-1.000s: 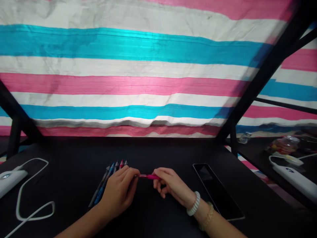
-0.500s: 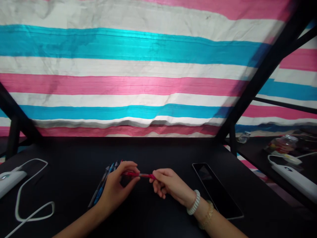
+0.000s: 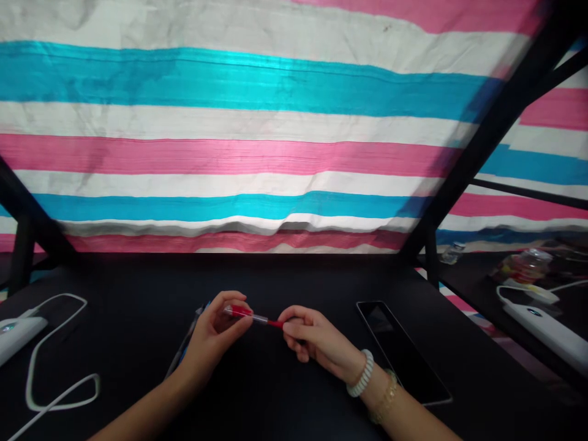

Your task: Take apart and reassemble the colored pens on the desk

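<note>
A red pen with a clear barrel (image 3: 260,319) is held level between my two hands, above the black table. My left hand (image 3: 220,327) pinches its left part between thumb and fingers. The fingertips of my right hand (image 3: 305,334) grip its red right end, and a white coiled band and a pale beaded bracelet circle that wrist. Several pens (image 3: 180,352), some blue and grey, lie on the table behind my left hand, which hides much of them.
A phone-like black slab (image 3: 404,352) lies right of my right hand. At the left is a white device (image 3: 21,337) with a looping white cable (image 3: 32,373). Another white device (image 3: 544,334) and a jar (image 3: 533,266) stand at the right. Black frame bars (image 3: 478,141) rise on both sides.
My left hand has shifted slightly left and up, tilting the pen's left end upward. More of the clear barrel shows between my hands, and the pens behind are more covered.
</note>
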### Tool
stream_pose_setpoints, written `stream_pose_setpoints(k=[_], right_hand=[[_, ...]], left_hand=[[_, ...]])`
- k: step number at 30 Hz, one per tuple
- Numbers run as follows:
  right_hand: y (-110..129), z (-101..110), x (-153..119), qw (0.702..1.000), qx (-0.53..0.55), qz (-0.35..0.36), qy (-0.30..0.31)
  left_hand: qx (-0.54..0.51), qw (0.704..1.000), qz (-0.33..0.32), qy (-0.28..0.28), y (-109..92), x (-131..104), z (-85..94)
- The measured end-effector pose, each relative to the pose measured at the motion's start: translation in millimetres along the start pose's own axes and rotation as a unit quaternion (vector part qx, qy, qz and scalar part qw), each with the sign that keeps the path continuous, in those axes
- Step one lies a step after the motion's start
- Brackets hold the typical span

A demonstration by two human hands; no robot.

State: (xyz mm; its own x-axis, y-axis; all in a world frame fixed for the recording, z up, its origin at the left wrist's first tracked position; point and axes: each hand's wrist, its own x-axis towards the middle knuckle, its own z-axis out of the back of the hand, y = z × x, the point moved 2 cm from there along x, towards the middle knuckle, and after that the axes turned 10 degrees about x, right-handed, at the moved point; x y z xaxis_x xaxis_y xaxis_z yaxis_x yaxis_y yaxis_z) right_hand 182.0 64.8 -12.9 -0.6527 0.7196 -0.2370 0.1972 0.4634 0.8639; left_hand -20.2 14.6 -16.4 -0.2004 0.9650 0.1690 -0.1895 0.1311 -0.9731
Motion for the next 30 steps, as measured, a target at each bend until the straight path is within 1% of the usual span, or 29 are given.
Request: stream_pose_setpoints(k=[3, 7, 11, 16, 21, 24, 27, 30], right_hand=[[3.3, 0.3, -1.2, 0.999, 0.020, 0.008, -0.023], [4.1, 1.5, -1.0, 0.999, 0.040, 0.019, -0.028], [3.8, 4.5, 1.1, 0.996, 0.070, 0.032, -0.034], [5.5, 8.3, 2.8, 0.991, 0.128, 0.024, -0.038], [10.0, 9.0, 2.2, 0.980, 0.180, 0.052, -0.063], [11.9, 8.0, 1.7, 0.980, 0.172, 0.077, -0.062], [12.5, 7.8, 1.2, 0.980, 0.158, 0.109, -0.051], [12.1, 8.4, 0.3, 0.978, 0.153, 0.127, -0.054]], left_hand=[[-0.048, 0.998, 0.036, -0.006, 3.4, 1.9, -0.3], [-0.108, 0.992, 0.073, -0.004, 2.6, 3.7, -1.7], [-0.184, 0.977, 0.107, 0.008, 5.9, 5.9, -1.6], [-0.255, 0.957, 0.136, 0.014, 12.4, 7.9, -0.8], [-0.239, 0.963, 0.122, 0.009, 10.0, 7.7, 1.8], [-0.224, 0.967, 0.120, 0.004, 8.5, 7.0, 2.9], [-0.219, 0.968, 0.124, 0.015, 7.0, 6.2, 2.3], [-0.215, 0.969, 0.121, 0.019, 5.8, 5.9, 1.7]])
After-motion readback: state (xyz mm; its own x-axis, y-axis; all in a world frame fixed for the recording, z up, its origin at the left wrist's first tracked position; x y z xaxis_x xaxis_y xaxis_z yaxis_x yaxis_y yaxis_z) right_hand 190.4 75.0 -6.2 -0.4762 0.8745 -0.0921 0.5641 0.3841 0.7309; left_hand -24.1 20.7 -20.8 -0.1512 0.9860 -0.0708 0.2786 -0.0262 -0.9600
